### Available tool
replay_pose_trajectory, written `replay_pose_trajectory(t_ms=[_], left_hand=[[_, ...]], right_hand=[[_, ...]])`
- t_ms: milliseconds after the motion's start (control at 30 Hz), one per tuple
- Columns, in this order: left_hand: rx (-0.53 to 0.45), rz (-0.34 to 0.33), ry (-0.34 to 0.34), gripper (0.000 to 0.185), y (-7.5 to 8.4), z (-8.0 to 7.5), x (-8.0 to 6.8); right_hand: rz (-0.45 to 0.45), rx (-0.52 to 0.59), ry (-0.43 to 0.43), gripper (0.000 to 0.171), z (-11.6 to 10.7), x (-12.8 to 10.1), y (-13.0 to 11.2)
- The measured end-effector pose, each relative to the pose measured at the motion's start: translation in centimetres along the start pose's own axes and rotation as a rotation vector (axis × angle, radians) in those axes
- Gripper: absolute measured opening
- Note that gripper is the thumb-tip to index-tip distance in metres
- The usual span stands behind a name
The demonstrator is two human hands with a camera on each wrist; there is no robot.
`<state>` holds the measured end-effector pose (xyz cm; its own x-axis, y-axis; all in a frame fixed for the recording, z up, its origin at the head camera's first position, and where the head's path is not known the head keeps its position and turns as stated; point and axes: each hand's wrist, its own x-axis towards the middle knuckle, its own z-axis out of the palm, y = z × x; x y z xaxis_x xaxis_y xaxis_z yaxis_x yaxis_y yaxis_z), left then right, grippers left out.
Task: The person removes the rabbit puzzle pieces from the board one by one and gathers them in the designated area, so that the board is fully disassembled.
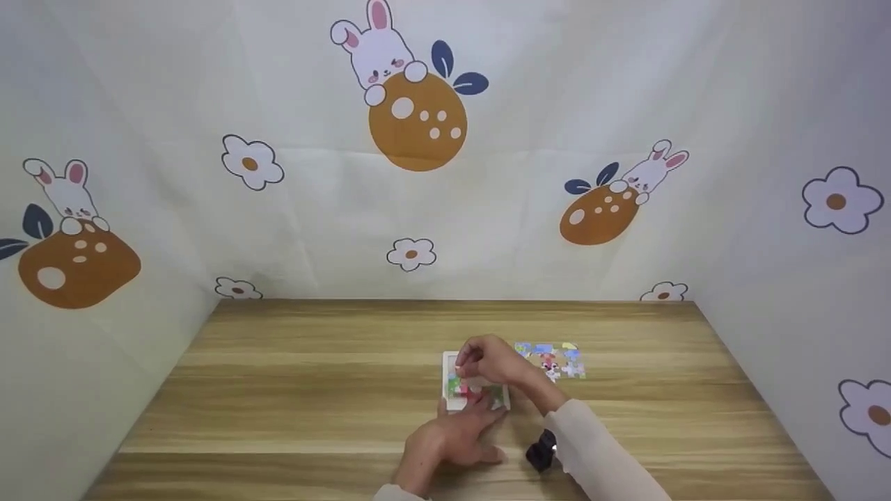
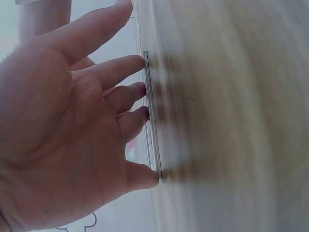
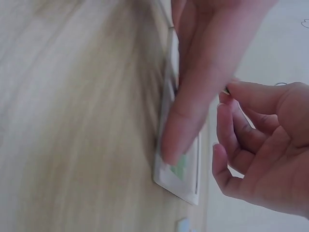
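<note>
A small white-rimmed puzzle tray point(image 1: 446, 362) lies on the table, partly filled with green and red jigsaw pieces. My left hand point(image 1: 456, 437) spreads over its near side, fingertips resting on the tray and its pieces. In the left wrist view, the little finger of that hand point(image 2: 72, 121) touches the tray's thin edge point(image 2: 152, 116), and the thumb stands away from it. Above the tray's far part, my right hand point(image 1: 495, 358) pinches a small puzzle piece point(image 3: 227, 90) between thumb and fingertip. Fingers hide most of that piece, and its picture cannot be read.
Several loose jigsaw pieces point(image 1: 572, 362) with blue, pink and white print lie right of the tray, partly behind the right wrist. A small black object point(image 1: 541, 452) sits beside the right sleeve. A patterned cloth point(image 1: 334, 209) walls the back and sides of the wooden table point(image 1: 292, 390).
</note>
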<state>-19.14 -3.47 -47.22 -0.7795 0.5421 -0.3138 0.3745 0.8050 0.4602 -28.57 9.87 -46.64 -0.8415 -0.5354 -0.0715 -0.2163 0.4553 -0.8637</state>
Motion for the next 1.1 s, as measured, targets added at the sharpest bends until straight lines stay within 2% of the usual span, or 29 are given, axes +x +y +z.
replay_pose_trajectory(t_ms=[300,667,900,1100], left_hand=[[-0.006,-0.019,0.002,0.07,0.0,-0.1,0.0],[-0.016,-0.033,-0.008,0.07,0.0,-0.1,0.2],[-0.019,-0.037,0.004,0.072,0.1,0.1,0.3],[-0.016,-0.037,0.003,0.072,0.2,0.2,0.4]], right_hand=[[-0.023,-0.039,0.055,0.007,-3.0,-2.1,-0.1],[-0.011,-0.07,0.149,0.006,-5.7,-5.0,1.8],[-0.001,-0.089,0.149,0.007,-6.3,-6.2,3.4],[0.005,-0.116,0.117,0.008,-6.5,-6.8,4.6]])
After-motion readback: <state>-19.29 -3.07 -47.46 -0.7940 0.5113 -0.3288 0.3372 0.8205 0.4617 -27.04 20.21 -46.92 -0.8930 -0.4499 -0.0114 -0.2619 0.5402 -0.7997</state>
